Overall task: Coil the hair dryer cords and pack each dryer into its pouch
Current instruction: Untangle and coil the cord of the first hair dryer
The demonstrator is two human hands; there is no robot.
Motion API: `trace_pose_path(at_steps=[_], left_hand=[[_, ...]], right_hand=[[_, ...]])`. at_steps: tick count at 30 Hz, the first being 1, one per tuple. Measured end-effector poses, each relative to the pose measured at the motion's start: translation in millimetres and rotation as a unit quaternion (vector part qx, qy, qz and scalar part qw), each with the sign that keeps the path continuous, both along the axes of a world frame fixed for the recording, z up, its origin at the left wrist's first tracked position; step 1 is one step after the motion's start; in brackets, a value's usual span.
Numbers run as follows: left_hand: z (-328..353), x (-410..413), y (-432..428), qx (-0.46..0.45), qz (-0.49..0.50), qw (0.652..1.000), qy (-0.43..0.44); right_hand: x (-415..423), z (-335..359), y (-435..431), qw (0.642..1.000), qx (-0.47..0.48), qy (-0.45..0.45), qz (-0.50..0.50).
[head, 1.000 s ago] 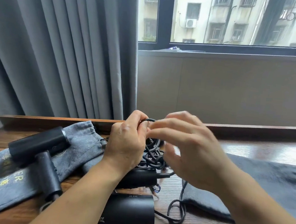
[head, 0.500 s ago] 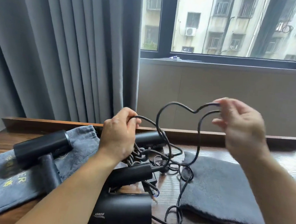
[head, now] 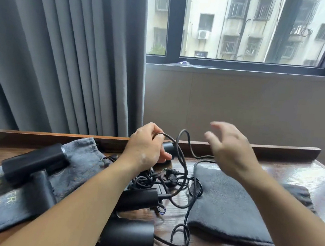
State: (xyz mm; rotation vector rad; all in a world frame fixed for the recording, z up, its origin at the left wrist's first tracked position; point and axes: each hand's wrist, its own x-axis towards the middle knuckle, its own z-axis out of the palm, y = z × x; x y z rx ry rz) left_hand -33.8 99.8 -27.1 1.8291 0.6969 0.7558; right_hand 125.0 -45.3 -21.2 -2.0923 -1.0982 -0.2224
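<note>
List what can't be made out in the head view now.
All head view.
1. Left hand: how it grips the cord, hidden by the hand's back.
2. Right hand: fingers motion-blurred.
3. Cord tangle: which cord feeds which dryer, overlapping, partly under the left forearm.
4. Nearest dryer: cut off by bottom edge.
5. Left pouch: lettering blurred.
</note>
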Motion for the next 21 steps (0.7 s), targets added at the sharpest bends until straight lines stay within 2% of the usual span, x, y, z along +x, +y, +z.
trace_pose_path(at_steps=[2,3,5,7,11,14,18,20,21], left_hand=[[-1.2,9.8,-3.3,-0.008,-0.021,1.000,0.004],[-1.1,13.3,-4.3,-0.012,-0.031,0.999,0.005],[-0.8,18.2,-4.2,-0.021,-0.048,0.999,0.012],[-1.8,20.8,-2.6,-0.027,-0.057,0.998,0.029],[-5.7,22.4,1.6,-0.061,-0.079,0.995,0.032],[-10.5,24.5,4.6,-0.047,-0.074,0.995,0.037],[-17.0,24.1,5.9,-0.070,-0.062,0.995,0.028],[-19.1,21.2,5.1,-0.098,-0.052,0.994,0.017],[-19.8,19.4,4.8,-0.111,-0.047,0.993,0.010]], right_hand=[[-16.6,3.2,-1.8,0.982,0.028,-0.112,0.151],[-20.4,2.7,-2.2,0.965,0.000,-0.148,0.216],[-20.6,-2.2,1.8,0.935,-0.060,-0.231,0.262],[-13.1,-5.2,7.5,0.923,-0.069,-0.279,0.256],[5.8,-5.8,14.2,0.919,-0.078,-0.301,0.244],[13.0,-9.8,17.3,0.905,-0.094,-0.346,0.228],[21.3,-10.5,14.0,0.908,-0.087,-0.325,0.251],[24.6,-7.4,9.3,0.915,-0.045,-0.304,0.261],[26.5,-4.4,6.9,0.926,0.005,-0.282,0.251]])
